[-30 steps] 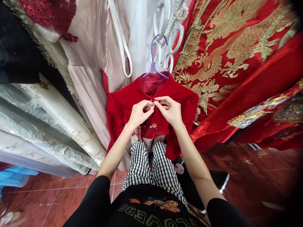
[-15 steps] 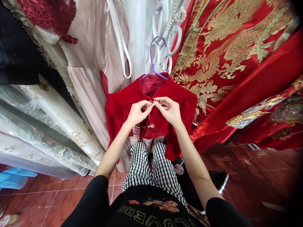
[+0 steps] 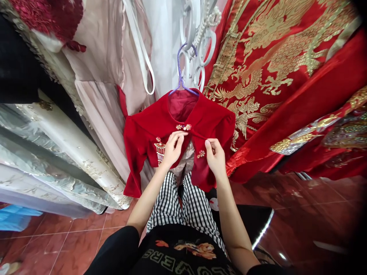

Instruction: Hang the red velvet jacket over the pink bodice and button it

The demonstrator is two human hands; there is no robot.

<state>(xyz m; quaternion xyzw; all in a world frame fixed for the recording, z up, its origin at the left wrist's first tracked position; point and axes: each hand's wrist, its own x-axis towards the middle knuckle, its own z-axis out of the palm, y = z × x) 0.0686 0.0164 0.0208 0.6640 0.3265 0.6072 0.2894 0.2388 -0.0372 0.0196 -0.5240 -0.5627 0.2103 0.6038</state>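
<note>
A short red velvet jacket (image 3: 160, 105) hangs on a purple hanger (image 3: 180, 70). At its neck a jewelled flower clasp (image 3: 183, 126) joins the two front panels. Just below this clasp, my left hand (image 3: 173, 148) has its fingers closed at the edge of the left panel. My right hand (image 3: 215, 154) pinches the right panel and draws it aside, so the front gapes under the neck. Beside the right fingers a second flower clasp (image 3: 201, 154) sits on the panel, unjoined. A beaded tassel ornament (image 3: 159, 151) is left of my left hand.
The hanger hooks onto a white ring hanger (image 3: 186, 23). Pale dresses (image 3: 97, 95) crowd the left, and red garments with gold dragon embroidery (image 3: 258, 72) hang on the right. A black flat object (image 3: 246, 221) lies low by my right forearm, above red floor tiles (image 3: 301, 229).
Both hands have left the neck clasp, which now shows joined. The left hand moved slightly down; the right moved down and right, pulling the right panel outward.
</note>
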